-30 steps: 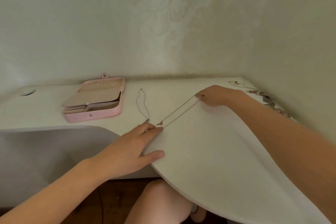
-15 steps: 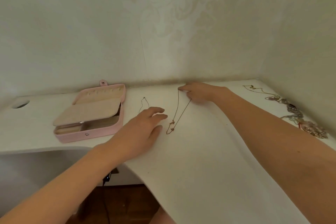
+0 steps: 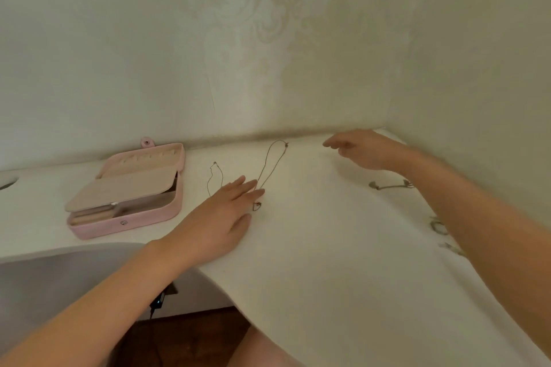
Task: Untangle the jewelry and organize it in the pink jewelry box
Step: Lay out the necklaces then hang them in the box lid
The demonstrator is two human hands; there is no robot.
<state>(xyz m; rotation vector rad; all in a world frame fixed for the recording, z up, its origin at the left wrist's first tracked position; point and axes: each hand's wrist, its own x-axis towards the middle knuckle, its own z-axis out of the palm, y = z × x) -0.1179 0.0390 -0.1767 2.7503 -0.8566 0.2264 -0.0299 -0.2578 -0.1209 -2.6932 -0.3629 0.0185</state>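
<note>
So the gold necklace [image 3: 275,166] is free now. It's lying on the white worktop [image 3: 328,247] as one long skinny loop, clasp end up near the back wall and the little pendant [image 3: 256,206] at the near end. A second ago it was pulled tight between both hands; then the right hand [image 3: 362,150] carried the far end to the back and has now let go. That hand is off to the right of the clasp, fingers loose and spread, holding nothing. The left hand [image 3: 222,219] is flat on the worktop with straight fingers, fingertips [image 3: 258,193] right on the chain just above the pendant, more pinning it than gripping it. Just left of it is a thinner necklace [image 3: 222,177], also laid out by itself, its lower end hidden behind that hand. The two look apart, not crossing. Further left, the pink jewelry box [image 3: 149,217] sits open with its beige flap propped up, and I can't see any chain in it yet. Over on the right, half behind the right forearm, there's more jewelry [image 3: 390,185], too blurry to tell what's what. My read: this one's untangled and parked, and the right hand looks to be heading for that pile next. The boxing-up part seems barely started. One thing I'd watch is the left hand dragging the pendant end when it lifts, since the chain is so light.
</note>
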